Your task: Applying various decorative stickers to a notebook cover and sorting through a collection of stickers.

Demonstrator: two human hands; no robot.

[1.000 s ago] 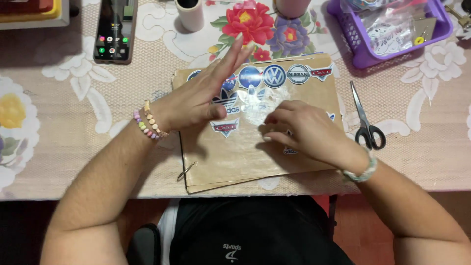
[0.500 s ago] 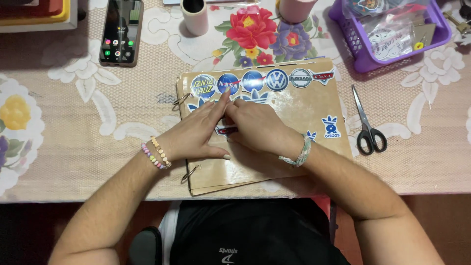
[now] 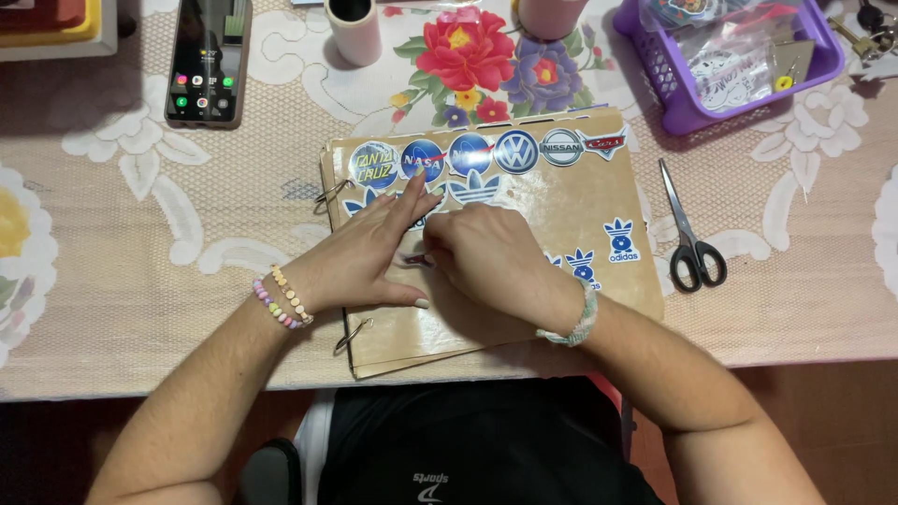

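Brown ring binder (image 3: pixel 571 234), head view: it lies closed and flat on the floral lace tablecloth (image 3: pixel 140 281) at the near edge of the table, directly in front of the person, with its two metal rings on the left side. Its kraft cover carries a row of round and shaped stickers (image 3: pixel 516 151) along the top edge and several small blue ones lower right. Left hand (image 3: pixel 360 262) rests palm down on the left half of the cover, fingers spread flat and gripping nothing, the index finger extended up toward the sticker row; a beaded bracelet sits on its wrist. Right hand (image 3: pixel 491 257) lies just beside and touching the left, knuckles up, fingers curled down onto the cover at a small red-edged sticker (image 3: pixel 413 260) that peeks out between the two hands; whether the fingertips pinch it or merely press it cannot be told. A pale band circles the right wrist. Scissors (image 3: pixel 690 234) lie closed on the cloth just right of the binder. A purple basket (image 3: pixel 739 65) of packets stands at the upper right, a smartphone (image 3: pixel 208 58) at the upper left, and a white cup (image 3: pixel 354 28) between them.
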